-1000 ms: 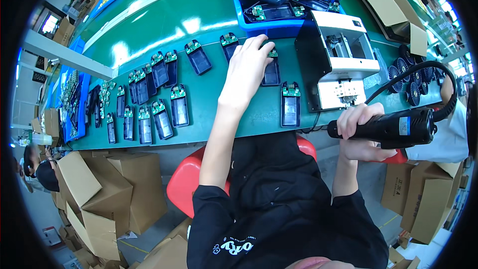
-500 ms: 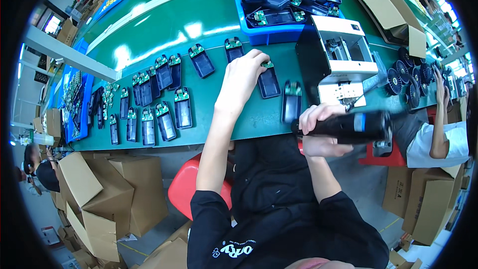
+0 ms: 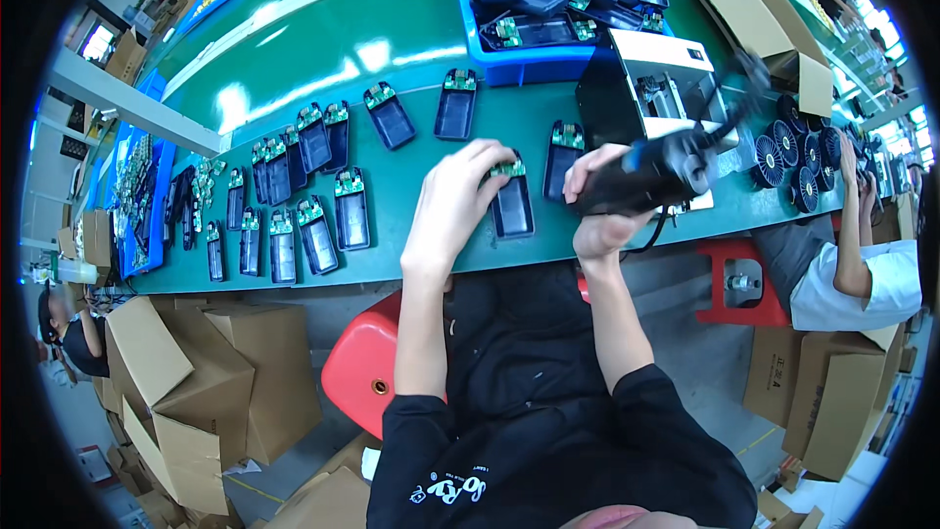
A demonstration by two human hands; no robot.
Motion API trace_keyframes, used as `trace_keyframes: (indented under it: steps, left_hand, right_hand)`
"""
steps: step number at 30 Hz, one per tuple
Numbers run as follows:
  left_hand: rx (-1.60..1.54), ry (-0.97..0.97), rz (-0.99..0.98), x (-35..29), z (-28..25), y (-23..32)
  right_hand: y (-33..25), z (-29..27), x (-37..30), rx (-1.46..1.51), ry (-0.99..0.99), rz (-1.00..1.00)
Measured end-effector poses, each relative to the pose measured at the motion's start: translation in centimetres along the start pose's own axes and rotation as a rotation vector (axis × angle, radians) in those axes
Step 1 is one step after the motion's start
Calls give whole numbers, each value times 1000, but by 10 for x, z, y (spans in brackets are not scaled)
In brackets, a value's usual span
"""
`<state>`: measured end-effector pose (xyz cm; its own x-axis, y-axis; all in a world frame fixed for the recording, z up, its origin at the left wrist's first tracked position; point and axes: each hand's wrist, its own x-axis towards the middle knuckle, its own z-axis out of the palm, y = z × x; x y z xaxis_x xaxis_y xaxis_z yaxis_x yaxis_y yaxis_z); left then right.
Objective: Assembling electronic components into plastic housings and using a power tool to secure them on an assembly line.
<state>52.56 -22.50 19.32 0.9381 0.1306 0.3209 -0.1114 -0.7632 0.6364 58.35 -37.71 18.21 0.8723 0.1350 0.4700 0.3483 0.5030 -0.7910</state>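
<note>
1. Far left on my feed, the rows of dark cases with green boards (image 3: 294,206) on the green bench (image 3: 411,49) lie as they did a second ago; none of them has shifted.
2. The left hand (image 3: 455,201) has slid back toward the body from where it reached a second ago. It now rests curled over the top end of one dark case (image 3: 512,204), fingertips pressing on its green board, pinning it flat near the bench's near edge.
3. The right hand (image 3: 602,201) has come up from beside the lap and across to the bench, closed tight around the black electric screwdriver (image 3: 651,171). The tool is blurred, so it is moving; its tip I cannot make out, though it points toward the pinned case.
4. I judge the change to mean one unit is steadied and the driver is being brought to it.
5. Behind stand the blue tray (image 3: 529,64) of cases and a white-topped machine (image 3: 651,78).
6. Far right, a neighbour's hand (image 3: 850,162) works by black fan discs (image 3: 798,162).
</note>
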Motion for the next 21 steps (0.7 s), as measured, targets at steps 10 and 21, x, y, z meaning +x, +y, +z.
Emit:
trace_keyframes:
  steps: [10, 21]
  left_hand:
    - [-206, -10, -59, -23, 9, 14]
    - [-405, -22, -4, -32, 35, 19]
  right_hand:
    - [-84, -29, 10, 136, -78, -390]
    - [-99, -73, 57, -7, -124, -297]
